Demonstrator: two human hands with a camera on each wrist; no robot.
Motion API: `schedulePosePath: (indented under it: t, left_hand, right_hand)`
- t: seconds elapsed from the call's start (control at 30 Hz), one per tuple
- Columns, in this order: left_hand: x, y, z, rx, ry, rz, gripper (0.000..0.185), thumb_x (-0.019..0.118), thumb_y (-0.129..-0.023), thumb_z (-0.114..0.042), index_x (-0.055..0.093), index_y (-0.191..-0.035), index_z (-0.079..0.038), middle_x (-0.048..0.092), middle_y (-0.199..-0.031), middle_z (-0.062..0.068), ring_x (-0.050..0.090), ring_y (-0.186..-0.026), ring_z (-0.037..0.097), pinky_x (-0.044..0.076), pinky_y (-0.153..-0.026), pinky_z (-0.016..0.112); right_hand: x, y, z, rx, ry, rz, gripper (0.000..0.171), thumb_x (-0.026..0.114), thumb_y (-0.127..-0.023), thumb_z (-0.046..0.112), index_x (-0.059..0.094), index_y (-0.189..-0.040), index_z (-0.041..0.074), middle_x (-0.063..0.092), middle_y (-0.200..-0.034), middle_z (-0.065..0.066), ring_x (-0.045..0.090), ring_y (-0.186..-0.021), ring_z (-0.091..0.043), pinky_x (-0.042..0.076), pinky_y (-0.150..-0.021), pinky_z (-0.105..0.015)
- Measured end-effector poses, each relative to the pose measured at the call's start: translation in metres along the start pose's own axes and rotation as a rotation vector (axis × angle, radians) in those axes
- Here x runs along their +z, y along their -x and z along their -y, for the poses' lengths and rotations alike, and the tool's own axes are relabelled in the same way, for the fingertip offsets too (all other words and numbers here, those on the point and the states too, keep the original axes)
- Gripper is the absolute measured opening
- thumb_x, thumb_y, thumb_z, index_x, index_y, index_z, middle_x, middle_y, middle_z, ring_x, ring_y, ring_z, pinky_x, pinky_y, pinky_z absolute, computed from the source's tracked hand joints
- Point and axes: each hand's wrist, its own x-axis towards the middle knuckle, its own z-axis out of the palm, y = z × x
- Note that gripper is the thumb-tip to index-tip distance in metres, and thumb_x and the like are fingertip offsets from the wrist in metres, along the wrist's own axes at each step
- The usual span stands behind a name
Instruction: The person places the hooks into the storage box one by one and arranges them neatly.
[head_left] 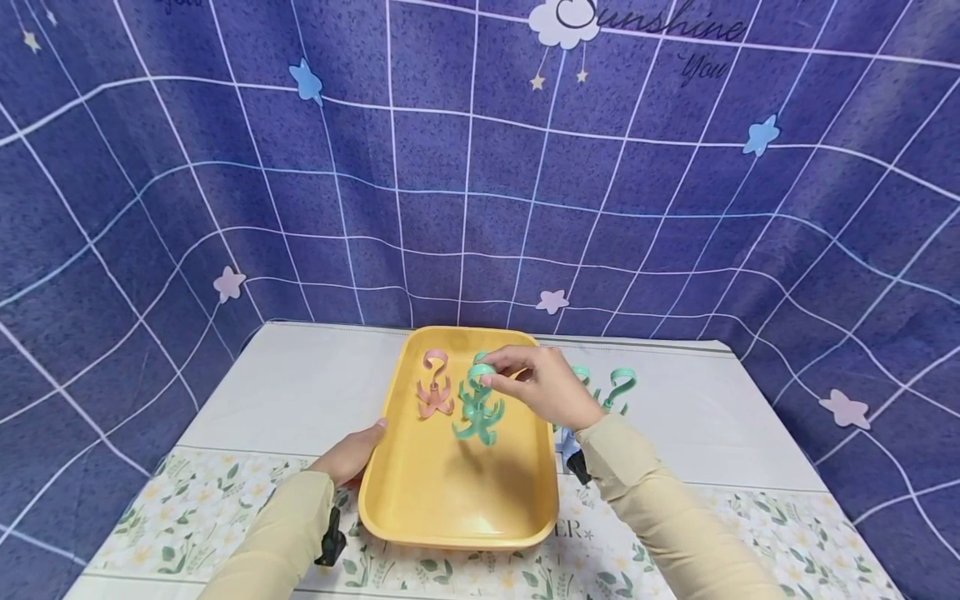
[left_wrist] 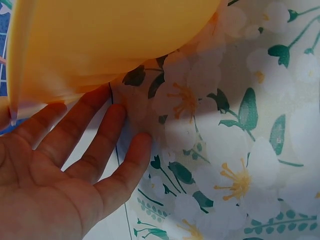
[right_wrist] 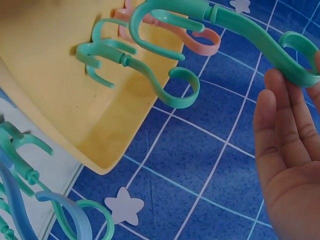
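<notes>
Placement step: the right hand (head_left: 551, 387) pinches a green plastic multi-prong hook (head_left: 477, 406) over the yellow plastic tray (head_left: 450, 500); the left hand (head_left: 350, 454), fingers straight, steadies its rim. Next, probably lowering, then release.

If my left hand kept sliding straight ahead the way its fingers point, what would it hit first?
Probably the yellow tray. The left hand lies open on the floral tablecloth, fingers aimed at the tray's left rim. In the left wrist view the fingertips reach that rim, though actual contact is unclear.
</notes>
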Motion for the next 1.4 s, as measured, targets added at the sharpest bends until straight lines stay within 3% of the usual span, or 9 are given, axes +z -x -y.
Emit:
schedulePosePath:
  t: [0.33, 0.6, 0.9, 1.2, 1.4]
  left_hand:
    - [0.000, 0.000, 0.001, 0.006, 0.006, -0.004, 0.061, 0.026, -0.113, -0.040, 0.049, -0.140, 0.010, 0.070, -0.103, 0.011, 0.069, -0.089, 0.021, 0.056, -0.082, 0.043]
    - [0.001, 0.001, 0.000, 0.007, 0.020, 0.000, 0.062, 0.026, -0.113, -0.041, 0.048, -0.140, 0.010, 0.070, -0.104, 0.014, 0.069, -0.089, 0.023, 0.057, -0.081, 0.043]
    - [0.000, -0.001, 0.002, -0.010, 0.013, -0.005, 0.063, 0.026, -0.112, -0.041, 0.049, -0.139, 0.010, 0.070, -0.102, 0.012, 0.069, -0.088, 0.021, 0.057, -0.081, 0.042]
    - [0.000, -0.001, 0.001, -0.011, -0.006, -0.009, 0.063, 0.025, -0.113, -0.042, 0.051, -0.139, 0.009, 0.070, -0.104, 0.010, 0.068, -0.091, 0.021, 0.055, -0.086, 0.043]
    - [0.001, 0.000, 0.000, 0.003, 0.021, 0.003, 0.062, 0.024, -0.113, -0.039, 0.049, -0.139, 0.011, 0.070, -0.104, 0.013, 0.070, -0.091, 0.023, 0.057, -0.083, 0.043]
  right_hand:
    - [0.010, -0.003, -0.001, -0.013, 0.020, 0.017, 0.023, 0.075, -0.095, 0.015, 0.075, -0.115, 0.004, 0.075, -0.098, -0.003, 0.069, -0.089, -0.014, 0.057, -0.078, -0.027]
    - [0.019, -0.006, -0.002, -0.019, -0.009, 0.034, 0.022, 0.075, -0.094, 0.013, 0.076, -0.114, 0.004, 0.074, -0.097, -0.003, 0.067, -0.088, -0.013, 0.058, -0.078, -0.032]
    - [0.031, -0.009, -0.001, -0.064, 0.012, 0.045, 0.016, 0.076, -0.094, 0.012, 0.077, -0.108, 0.006, 0.073, -0.089, 0.000, 0.067, -0.082, -0.012, 0.057, -0.075, -0.027]
    - [0.037, -0.011, 0.001, -0.029, 0.041, 0.053, 0.017, 0.076, -0.093, 0.013, 0.077, -0.109, 0.007, 0.074, -0.094, -0.001, 0.068, -0.080, -0.013, 0.055, -0.074, -0.025]
    - [0.042, -0.013, 0.000, -0.016, 0.046, 0.034, 0.015, 0.077, -0.093, 0.012, 0.078, -0.108, 0.010, 0.075, -0.094, 0.000, 0.068, -0.075, -0.011, 0.055, -0.072, -0.024]
